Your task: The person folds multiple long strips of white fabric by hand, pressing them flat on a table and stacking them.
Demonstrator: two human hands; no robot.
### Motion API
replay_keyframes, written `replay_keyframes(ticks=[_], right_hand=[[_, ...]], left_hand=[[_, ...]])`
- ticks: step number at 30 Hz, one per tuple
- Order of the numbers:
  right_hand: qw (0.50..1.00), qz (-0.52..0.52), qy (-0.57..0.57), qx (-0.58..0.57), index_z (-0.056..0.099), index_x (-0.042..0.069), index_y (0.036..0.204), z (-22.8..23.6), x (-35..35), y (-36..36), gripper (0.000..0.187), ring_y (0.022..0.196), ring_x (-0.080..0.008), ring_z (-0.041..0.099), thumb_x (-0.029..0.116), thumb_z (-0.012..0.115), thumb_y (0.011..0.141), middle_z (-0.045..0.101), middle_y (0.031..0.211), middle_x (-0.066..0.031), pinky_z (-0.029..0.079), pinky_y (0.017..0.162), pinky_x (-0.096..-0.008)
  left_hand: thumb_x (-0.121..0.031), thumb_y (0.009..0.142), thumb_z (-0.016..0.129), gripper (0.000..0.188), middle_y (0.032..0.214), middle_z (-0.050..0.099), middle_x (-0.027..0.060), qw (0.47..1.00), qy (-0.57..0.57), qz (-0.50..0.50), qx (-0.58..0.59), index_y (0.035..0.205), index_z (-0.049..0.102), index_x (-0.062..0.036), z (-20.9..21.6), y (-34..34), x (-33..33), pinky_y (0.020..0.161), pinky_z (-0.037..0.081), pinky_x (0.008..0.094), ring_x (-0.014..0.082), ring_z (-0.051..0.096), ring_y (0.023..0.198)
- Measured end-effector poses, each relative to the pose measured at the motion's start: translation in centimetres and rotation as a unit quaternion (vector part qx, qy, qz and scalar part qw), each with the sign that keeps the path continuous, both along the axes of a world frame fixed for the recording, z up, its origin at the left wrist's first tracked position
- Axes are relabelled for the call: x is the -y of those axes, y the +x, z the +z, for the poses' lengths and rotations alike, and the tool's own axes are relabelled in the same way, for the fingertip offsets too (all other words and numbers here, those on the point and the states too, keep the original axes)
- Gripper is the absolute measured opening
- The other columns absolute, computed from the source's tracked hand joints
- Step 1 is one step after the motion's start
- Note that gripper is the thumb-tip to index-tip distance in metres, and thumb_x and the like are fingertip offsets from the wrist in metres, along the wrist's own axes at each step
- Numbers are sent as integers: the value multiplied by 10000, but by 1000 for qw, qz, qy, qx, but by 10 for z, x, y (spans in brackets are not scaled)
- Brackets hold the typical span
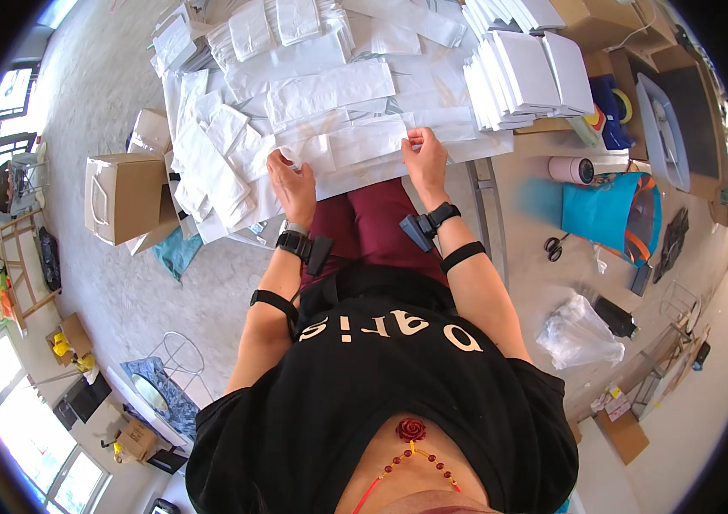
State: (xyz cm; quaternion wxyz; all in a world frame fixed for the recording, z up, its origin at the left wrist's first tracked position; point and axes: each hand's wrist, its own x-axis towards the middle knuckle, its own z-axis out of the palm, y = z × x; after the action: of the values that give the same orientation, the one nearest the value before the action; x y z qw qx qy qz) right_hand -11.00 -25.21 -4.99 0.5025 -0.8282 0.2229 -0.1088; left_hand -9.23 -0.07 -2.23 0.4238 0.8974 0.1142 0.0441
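A long, flat white plastic bag (pixel 367 141) lies stretched between my hands near the front edge of the table. My left hand (pixel 295 187) is closed in a pinch at its left end, thumb against fingers. At its right end, my right hand (pixel 426 161) pinches the corner between thumb and fingers. Just beyond my hands rests another flat white bag (pixel 329 90). Overlapping white bags (pixel 214 163) form a loose heap beside my left hand. Farther back sits a layered pile of similar white bags (pixel 282 38).
Stacks of white flat boxes (pixel 527 73) stand at the table's right. Cardboard boxes (pixel 124 197) are on the floor to the left. On the right are a pink cylinder (pixel 565 170), a turquoise bag (pixel 604 214), black scissors (pixel 554 248) and a clear plastic bag (pixel 580 332).
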Motion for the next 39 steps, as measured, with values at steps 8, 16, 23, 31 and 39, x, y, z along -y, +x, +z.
replay_keyframes(ticks=[8,16,23,31,39], right_hand=[[1000,-7,5,11,659,1,1025,6,0,1,196,757,-300,723,97,749,879,734,861,-150,566,717,-410],[999,-13,-25,19,651,9,1018,6,6,1,199,741,-299,709,100,756,875,727,845,-127,556,699,-397],[998,-10,-63,25,659,10,1026,2,9,-1,214,761,-258,711,102,778,874,733,860,-116,560,711,-382],[998,-14,-65,19,653,14,1030,6,8,-1,221,769,-273,713,91,773,861,731,858,-119,560,728,-394],[997,-13,-67,26,638,15,1035,7,10,-1,229,787,-341,710,83,753,849,718,840,-141,548,743,-443]], left_hand=[[30,802,729,579,1139,555,261,995,36,-4,93,1312,466,105,-9,5,6,884,499,500,453,548,1091],[20,803,733,526,1109,554,251,995,28,-2,93,1256,480,103,-11,13,12,907,470,508,454,538,1092],[-43,806,776,575,1145,562,251,995,50,-11,89,1272,476,110,-19,13,7,855,533,451,400,603,1030],[-38,820,794,623,1190,573,243,996,41,-8,80,1323,463,125,-36,15,0,776,605,368,335,674,982],[-66,798,790,525,1058,535,238,997,2,7,83,1192,490,108,-30,12,6,927,476,488,417,555,1018]])
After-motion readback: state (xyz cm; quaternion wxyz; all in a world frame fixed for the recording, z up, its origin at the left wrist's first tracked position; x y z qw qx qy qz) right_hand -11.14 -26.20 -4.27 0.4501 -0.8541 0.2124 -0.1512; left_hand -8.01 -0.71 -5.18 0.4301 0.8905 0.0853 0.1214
